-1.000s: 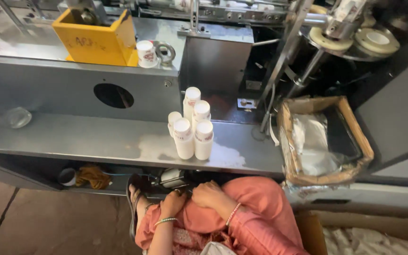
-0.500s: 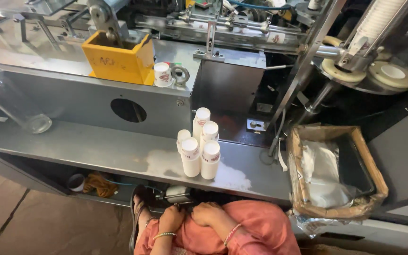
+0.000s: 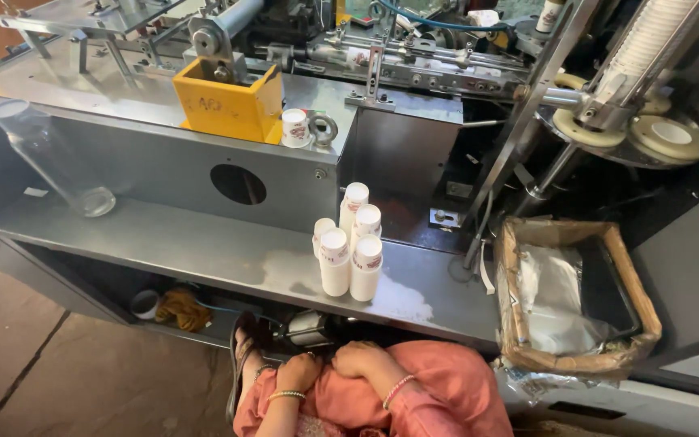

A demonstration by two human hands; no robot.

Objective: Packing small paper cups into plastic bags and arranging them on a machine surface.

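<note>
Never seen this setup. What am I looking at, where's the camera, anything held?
The single view comes from a camera on the person's head, looking down. Both hands rest in the lap on pink cloth, under the shelf edge: left hand, right hand, each with a bracelet at the wrist. Neither holds anything. In front is a grey metal machine with a steel shelf. On the shelf stand stacks of white paper cups and a clear plastic sleeve leaning at the left. A yellow box sits higher up; a lined cardboard box is at the right.
</note>
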